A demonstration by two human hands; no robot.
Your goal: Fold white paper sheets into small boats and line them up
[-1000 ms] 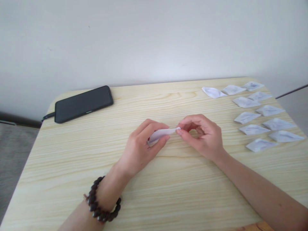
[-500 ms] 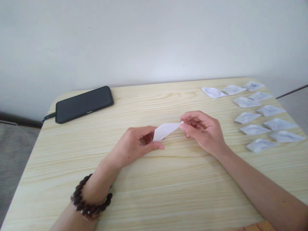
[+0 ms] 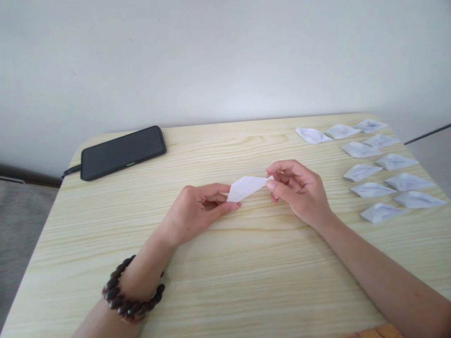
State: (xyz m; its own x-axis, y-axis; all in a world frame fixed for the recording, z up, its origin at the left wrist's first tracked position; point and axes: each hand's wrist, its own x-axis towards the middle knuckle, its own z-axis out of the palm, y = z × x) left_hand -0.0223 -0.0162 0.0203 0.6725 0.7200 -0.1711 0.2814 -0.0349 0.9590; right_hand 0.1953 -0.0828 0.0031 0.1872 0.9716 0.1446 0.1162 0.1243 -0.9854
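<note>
A small piece of folded white paper (image 3: 246, 187) is held between my two hands over the middle of the table. Its wide left end lies between the thumb and fingers of my left hand (image 3: 200, 206). My right hand (image 3: 299, 190) pinches the narrow pointed tip at its right end between thumb and forefinger. The remaining fingers of the right hand are curled loosely behind. A dark beaded bracelet (image 3: 121, 300) circles my left wrist.
Several folded white paper pieces (image 3: 373, 189) lie in rows along the right side of the wooden table (image 3: 225, 281). A black phone (image 3: 123, 152) with a cable plugged in rests at the back left. Behind the table rises a white wall (image 3: 225, 56).
The folded paper has moved slightly right and up and is turned a little. Both hands keep their grip, with the right hand shifted a touch to the right.
</note>
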